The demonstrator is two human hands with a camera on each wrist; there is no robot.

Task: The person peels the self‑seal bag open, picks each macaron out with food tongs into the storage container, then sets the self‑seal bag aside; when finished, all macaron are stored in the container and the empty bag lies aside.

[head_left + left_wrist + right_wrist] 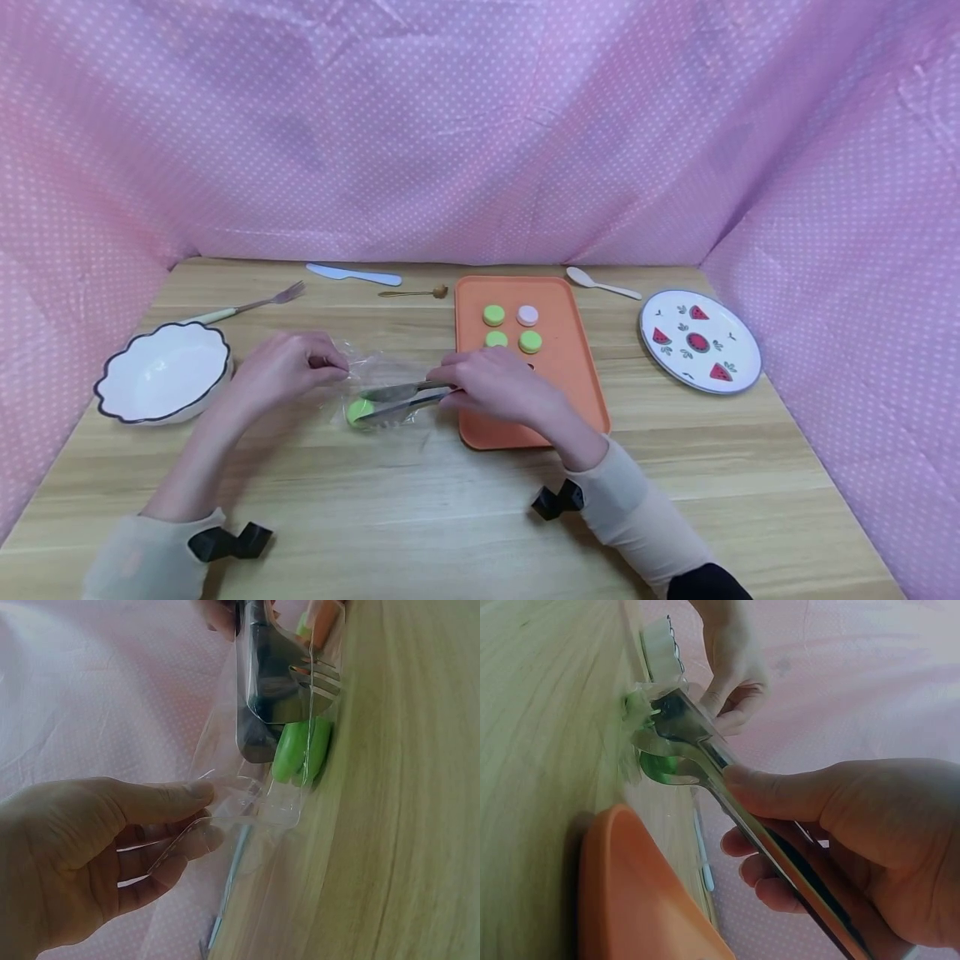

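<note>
My left hand (288,369) pinches the edge of a clear plastic bag (247,796) between thumb and fingers. Inside the bag lies a green macaron (359,412), close to the tabletop. My right hand (498,385) grips metal tongs (742,814), whose heads reach into the bag beside the macaron. Whether the tongs touch the macaron cannot be made out. Under my right hand and to its right lies an orange tray (573,392). On it sit several green macarons (530,342) and a pale pink macaron (527,316); my hand hides part of the tray.
A white scalloped bowl (165,371) stands left, with a fork (247,309) behind it. Along the back lie a light blue knife (354,274), a small gold spoon (412,292) and a white spoon (602,284). Watermelon-patterned plates (701,342) are stacked at right.
</note>
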